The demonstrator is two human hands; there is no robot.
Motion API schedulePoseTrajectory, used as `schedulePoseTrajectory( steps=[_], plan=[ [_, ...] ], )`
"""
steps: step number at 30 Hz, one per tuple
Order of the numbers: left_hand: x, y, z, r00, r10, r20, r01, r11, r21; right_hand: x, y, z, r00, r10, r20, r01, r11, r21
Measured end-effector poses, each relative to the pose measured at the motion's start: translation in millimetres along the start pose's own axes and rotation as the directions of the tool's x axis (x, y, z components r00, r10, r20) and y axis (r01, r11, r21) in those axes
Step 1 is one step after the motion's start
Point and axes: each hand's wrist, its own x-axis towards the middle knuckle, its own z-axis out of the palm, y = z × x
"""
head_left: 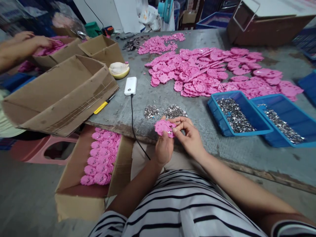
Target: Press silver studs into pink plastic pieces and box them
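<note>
One pink piece (161,126) is in the person's two hands (191,140), with two heaps (175,111) and two blue trays (247,133) of metal bits (233,113), one white power bank (130,86) and one yellow-handled tool (100,107).

Cannot make out single bits in the silvery heaps (174,112), too small to tell. Cannot see most fingers of the left hand (164,147), hidden behind the pink piece (161,126), nor tell the exact grip of the right hand (189,136). Can see only part of the co-worker's forearms (12,52), cut off by the left edge, and of the blue tray (307,85), cut off at right.
</note>
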Motion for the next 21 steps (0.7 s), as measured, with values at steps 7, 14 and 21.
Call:
schedulePoseTrajectory(
  steps=[7,14,21],
  plan=[
    [4.8,6.1,-2.3,0.996,-0.071,-0.059,0.068,0.996,-0.063,-1.2,10.5,0.9,0.998,0.055,-0.035,-0.052,0.995,0.087],
    [9.7,14.4,-11.1,0.988,-0.105,-0.11,0.106,0.994,-0.001,-7.3,21.7,-13.3,0.995,0.074,-0.069,-0.07,0.996,0.056],
    [13.2,17.0,-27.3,0.992,-0.103,-0.073,0.116,0.973,0.201,22.6,-25.2,-117.6,0.856,-0.316,-0.41,0.116,0.889,-0.442]
  ],
)
